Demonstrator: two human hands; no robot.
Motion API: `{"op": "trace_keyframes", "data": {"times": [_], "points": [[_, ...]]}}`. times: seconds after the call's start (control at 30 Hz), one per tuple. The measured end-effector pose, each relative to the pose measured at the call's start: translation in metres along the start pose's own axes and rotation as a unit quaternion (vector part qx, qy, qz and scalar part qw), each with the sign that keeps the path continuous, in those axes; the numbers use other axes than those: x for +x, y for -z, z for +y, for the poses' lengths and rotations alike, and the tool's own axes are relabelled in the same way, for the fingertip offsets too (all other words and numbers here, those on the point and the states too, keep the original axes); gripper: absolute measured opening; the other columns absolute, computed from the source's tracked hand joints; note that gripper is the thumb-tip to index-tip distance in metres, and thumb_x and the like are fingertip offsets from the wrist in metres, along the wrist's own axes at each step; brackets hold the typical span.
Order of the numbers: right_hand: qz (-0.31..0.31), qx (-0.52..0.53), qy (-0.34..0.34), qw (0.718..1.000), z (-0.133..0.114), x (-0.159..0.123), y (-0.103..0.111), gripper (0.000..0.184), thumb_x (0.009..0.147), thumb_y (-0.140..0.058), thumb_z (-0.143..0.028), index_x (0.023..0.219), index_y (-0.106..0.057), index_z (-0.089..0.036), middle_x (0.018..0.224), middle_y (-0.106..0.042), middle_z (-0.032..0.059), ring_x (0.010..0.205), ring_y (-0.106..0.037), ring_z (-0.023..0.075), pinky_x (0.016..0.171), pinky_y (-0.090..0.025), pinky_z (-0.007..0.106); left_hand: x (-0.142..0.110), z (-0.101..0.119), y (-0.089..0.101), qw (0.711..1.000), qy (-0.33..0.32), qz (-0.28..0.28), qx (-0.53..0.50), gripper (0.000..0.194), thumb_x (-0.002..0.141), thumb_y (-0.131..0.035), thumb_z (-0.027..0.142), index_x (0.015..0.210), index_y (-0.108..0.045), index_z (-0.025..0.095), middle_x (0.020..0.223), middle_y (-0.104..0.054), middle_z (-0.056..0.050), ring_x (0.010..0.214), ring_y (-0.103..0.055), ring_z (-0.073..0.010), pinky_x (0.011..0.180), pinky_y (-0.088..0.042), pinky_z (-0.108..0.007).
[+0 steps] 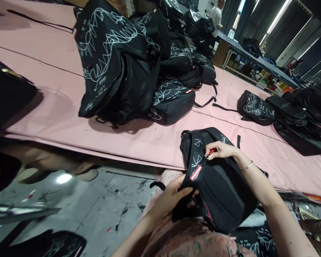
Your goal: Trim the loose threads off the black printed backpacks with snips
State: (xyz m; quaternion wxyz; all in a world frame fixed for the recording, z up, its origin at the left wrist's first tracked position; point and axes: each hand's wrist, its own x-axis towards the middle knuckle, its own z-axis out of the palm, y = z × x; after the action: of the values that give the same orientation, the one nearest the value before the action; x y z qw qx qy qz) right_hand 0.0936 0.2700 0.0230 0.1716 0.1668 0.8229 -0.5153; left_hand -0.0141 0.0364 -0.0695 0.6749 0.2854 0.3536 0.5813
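A black backpack (222,185) with white scribble print leans on the table's near edge and my lap, its padded back towards me. My left hand (173,192) is closed on its shoulder strap (197,148), thumb just below a red-and-white label (196,173). In my right hand (220,150), pinched between thumb and fingers, is a small red-handled tool that looks like thread snips (211,152). Its thin dark tip points at the strap, just above the label. The fingers hide most of the tool.
A pink-covered table (117,142) bears a heap of printed black backpacks (109,64) at the back left and more black bags (291,117) at the right. Another black bag (10,96) is at the far left. Thread scraps litter the grey floor (96,210). A person (216,18) stands far back.
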Motion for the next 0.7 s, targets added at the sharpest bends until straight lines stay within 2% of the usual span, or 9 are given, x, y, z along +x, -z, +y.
{"op": "trace_keyframes", "data": {"times": [0.37, 0.5, 0.7], "points": [[-0.045, -0.061, 0.016, 0.997, -0.017, 0.005, -0.007, 0.021, 0.072, -0.063, -0.026, 0.079, -0.058, -0.008, 0.078, -0.057, 0.0028, 0.071, -0.050, 0.0078, 0.066, -0.040, 0.018, 0.000, 0.002, -0.002, 0.999, 0.032, -0.004, 0.011, 0.040, 0.079, -0.057, 0.034, 0.108, -0.046, 0.010, 0.083, -0.058, -0.007, 0.068, -0.055, -0.0153, 0.058, -0.043, -0.025], [-0.046, -0.107, 0.057, 0.991, -0.025, 0.005, -0.015, 0.020, 0.074, -0.061, -0.027, 0.079, -0.057, -0.008, 0.078, -0.056, 0.0028, 0.070, -0.050, 0.0078, 0.065, -0.039, 0.017, 0.000, 0.006, -0.004, 0.999, 0.019, 0.003, 0.039, 0.041, 0.077, -0.057, 0.035, 0.107, -0.047, 0.008, 0.082, -0.060, -0.008, 0.070, -0.056, -0.0165, 0.058, -0.043, -0.024], [-0.033, -0.189, 0.121, 0.974, -0.033, 0.003, -0.022, 0.019, 0.077, -0.059, -0.030, 0.080, -0.056, -0.012, 0.080, -0.056, 0.0016, 0.073, -0.050, 0.0082, 0.067, -0.037, 0.018, 0.001, 0.014, -0.008, 0.997, -0.008, 0.006, 0.075, 0.033, 0.078, -0.056, 0.036, 0.096, -0.049, 0.009, 0.083, -0.059, -0.007, 0.071, -0.056, -0.0158, 0.060, -0.043, -0.024]]}}
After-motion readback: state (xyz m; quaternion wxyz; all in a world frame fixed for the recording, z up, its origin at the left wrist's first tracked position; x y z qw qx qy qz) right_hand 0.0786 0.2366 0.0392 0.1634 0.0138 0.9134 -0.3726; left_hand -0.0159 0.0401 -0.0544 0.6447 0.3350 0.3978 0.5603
